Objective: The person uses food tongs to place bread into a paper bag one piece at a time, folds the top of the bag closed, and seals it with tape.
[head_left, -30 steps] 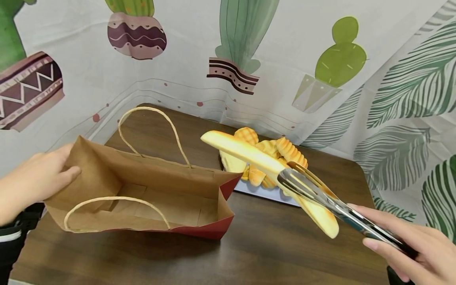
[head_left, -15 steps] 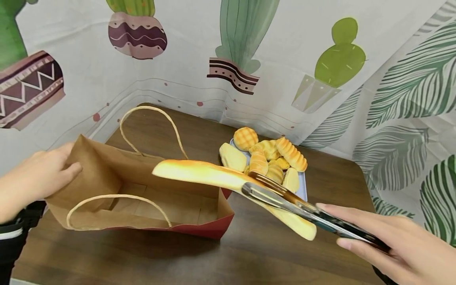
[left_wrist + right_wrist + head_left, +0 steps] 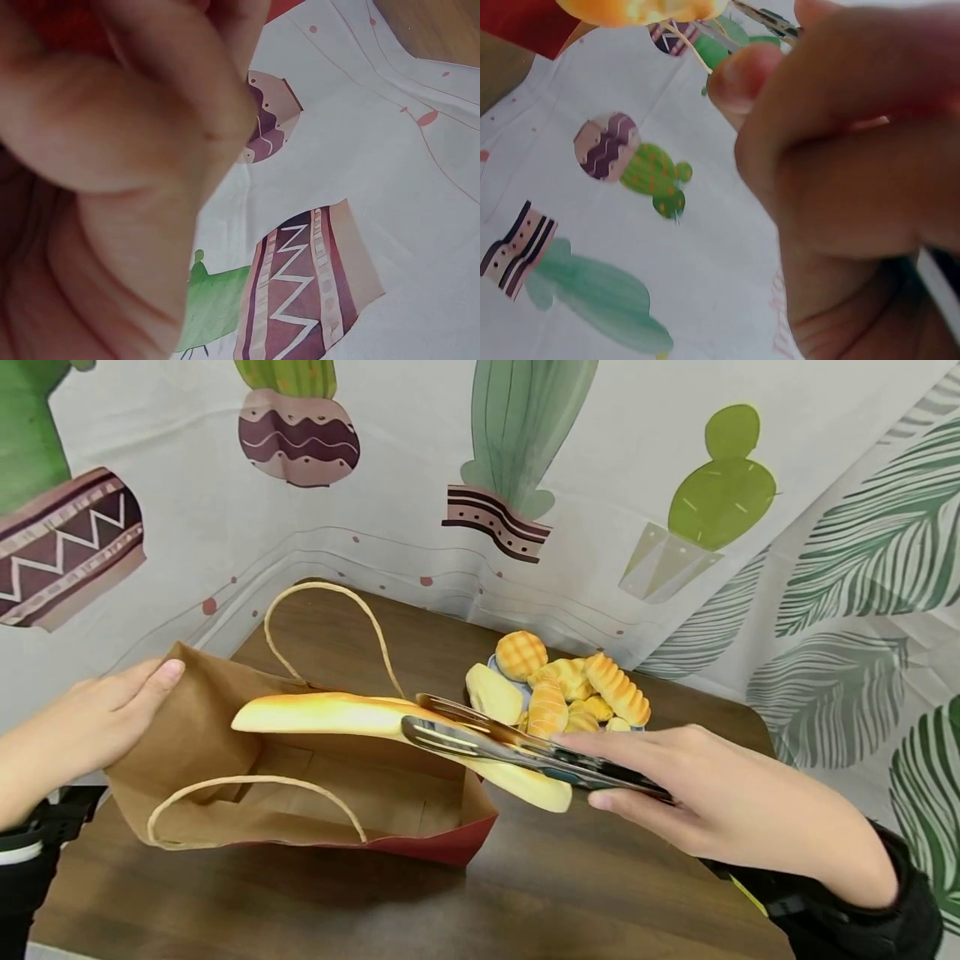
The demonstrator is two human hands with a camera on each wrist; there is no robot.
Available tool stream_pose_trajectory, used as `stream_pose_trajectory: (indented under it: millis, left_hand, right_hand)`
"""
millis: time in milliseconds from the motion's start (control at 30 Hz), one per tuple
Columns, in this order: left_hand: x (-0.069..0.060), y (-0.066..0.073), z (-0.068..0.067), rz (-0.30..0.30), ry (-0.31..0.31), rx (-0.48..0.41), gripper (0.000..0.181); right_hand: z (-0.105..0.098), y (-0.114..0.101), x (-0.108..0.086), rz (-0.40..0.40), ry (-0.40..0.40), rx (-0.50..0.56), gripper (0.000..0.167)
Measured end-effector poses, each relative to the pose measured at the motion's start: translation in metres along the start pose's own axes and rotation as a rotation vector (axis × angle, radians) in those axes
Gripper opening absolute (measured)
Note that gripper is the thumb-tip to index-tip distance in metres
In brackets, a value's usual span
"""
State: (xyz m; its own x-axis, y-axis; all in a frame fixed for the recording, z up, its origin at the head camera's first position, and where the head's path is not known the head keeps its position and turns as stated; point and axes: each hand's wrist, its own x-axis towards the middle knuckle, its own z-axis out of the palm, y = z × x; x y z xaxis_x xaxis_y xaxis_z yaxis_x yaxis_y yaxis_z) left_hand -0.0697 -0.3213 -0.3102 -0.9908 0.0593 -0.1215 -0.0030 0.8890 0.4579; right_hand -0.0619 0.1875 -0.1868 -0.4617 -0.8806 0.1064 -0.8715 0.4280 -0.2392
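Note:
My right hand grips metal tongs by the handle end. Their tips clamp a long pale-yellow baguette with a browned top. It hangs over the open paper bag, and its right end sticks out past the bag's right side. My left hand holds the left edge of the bag, thumb along the rim, other fingers mostly hidden behind the paper. The bag is brown inside and red outside, with two rope handles. In the right wrist view, the curled right hand shows below part of the bread.
Behind the bag's right end, a pale blue tray bears several breads, among them a round bun and a ridged roll. Everything rests on a brown wooden table. A cactus-print cloth hangs behind it.
My right hand has carried the tongs and baguette leftward from in front of the tray to over the bag. My left thumb has shifted up to the bag's rim.

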Motion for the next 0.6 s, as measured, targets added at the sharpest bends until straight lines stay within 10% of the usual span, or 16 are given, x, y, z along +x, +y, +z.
stream_pose_trajectory:
  millis: [600]
  left_hand:
    - [-0.003, -0.005, 0.0, -0.057, 0.021, -0.056, 0.061]
  right_hand:
    - [0.014, -0.009, 0.053, 0.071, -0.152, 0.044, 0.045]
